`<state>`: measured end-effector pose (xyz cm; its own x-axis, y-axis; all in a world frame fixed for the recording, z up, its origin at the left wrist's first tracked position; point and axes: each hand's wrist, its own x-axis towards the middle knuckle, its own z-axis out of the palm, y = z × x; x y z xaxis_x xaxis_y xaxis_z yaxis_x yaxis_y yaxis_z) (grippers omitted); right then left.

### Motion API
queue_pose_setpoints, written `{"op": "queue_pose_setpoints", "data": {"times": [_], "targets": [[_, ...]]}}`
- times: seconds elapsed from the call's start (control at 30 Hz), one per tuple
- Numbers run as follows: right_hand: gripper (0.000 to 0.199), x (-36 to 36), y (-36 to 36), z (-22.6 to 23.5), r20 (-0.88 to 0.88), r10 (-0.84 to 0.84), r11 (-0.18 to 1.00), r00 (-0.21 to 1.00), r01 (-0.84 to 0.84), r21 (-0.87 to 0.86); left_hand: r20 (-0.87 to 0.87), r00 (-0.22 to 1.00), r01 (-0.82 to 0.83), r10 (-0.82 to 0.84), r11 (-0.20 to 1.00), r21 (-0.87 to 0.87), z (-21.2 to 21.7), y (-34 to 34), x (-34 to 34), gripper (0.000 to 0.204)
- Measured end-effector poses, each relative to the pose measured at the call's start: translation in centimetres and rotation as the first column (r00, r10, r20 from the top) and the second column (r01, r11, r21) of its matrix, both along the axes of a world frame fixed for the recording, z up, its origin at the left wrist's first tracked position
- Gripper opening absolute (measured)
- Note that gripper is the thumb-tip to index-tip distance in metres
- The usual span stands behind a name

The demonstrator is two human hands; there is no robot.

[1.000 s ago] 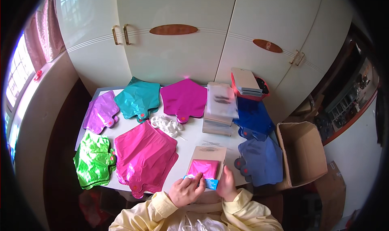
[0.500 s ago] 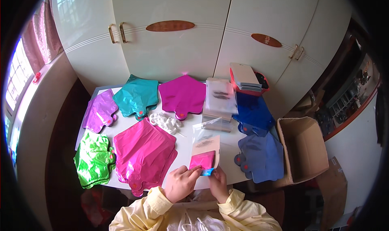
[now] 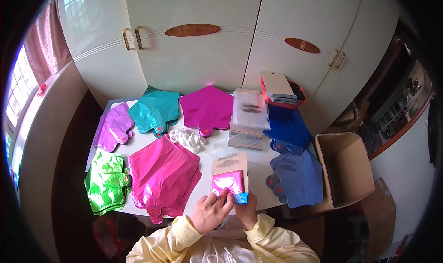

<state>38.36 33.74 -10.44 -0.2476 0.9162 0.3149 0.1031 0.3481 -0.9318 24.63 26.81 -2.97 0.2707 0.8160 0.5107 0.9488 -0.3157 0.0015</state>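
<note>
Just in front of me is a beige card (image 3: 230, 161) in a clear plastic sleeve, its transparent flap pointing away from me. A folded pink foil balloon (image 3: 220, 182) lies flat on the card, with a small blue label (image 3: 241, 198) at its near right corner. My left hand (image 3: 211, 213) presses its bent fingertips on the foil's near edge. From the lower right, my right hand (image 3: 247, 212) grips the card's near end; its fingers are partly hidden behind the label.
Flat foil balloons lie in piles: pink (image 3: 164, 170), green (image 3: 105, 180), purple (image 3: 114, 126), teal (image 3: 156, 109), magenta (image 3: 207, 107), dark blue (image 3: 288, 129) and grey-blue (image 3: 297, 177). White cord (image 3: 187, 139), stacked sleeved cards (image 3: 249, 110), a red basket (image 3: 299, 93) and an open carton (image 3: 346, 170) surround.
The sleeved card has shifted slightly left and lies flatter. My left fingers have moved onto the folded pink foil, and the blue label shows more fully.
</note>
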Motion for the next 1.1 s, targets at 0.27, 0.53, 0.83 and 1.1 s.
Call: {"op": "queue_pose_setpoints", "data": {"times": [0.27,0.53,0.83,1.1], "targets": [[0.014,0.6,-1.8,-0.3,-0.081,0.123,0.96,0.989,-0.139,-0.244,-0.146,0.989,-0.015,0.026,0.997,0.081,0.0,0.5,-0.9,0.032],[0.027,1.9,-1.2,3.1,-0.684,0.085,0.623,0.725,-0.574,-0.531,-0.157,0.988,0.04,-0.016,0.988,0.15,-1.3,-0.1,-1.3,0.029],[0.022,2.6,-0.7,2.2,-0.56,0.16,0.73,0.813,-0.479,-0.488,0.842,0.523,-0.215,0.132,0.976,-0.019,-1.6,-1.0,-1.5,0.042],[0.019,2.3,-1.2,3.3,-0.451,0.244,0.807,0.859,-0.437,-0.396,0.779,-0.541,0.398,0.318,0.912,-0.097,-4.3,-1.6,-3.0,0.01]]}}
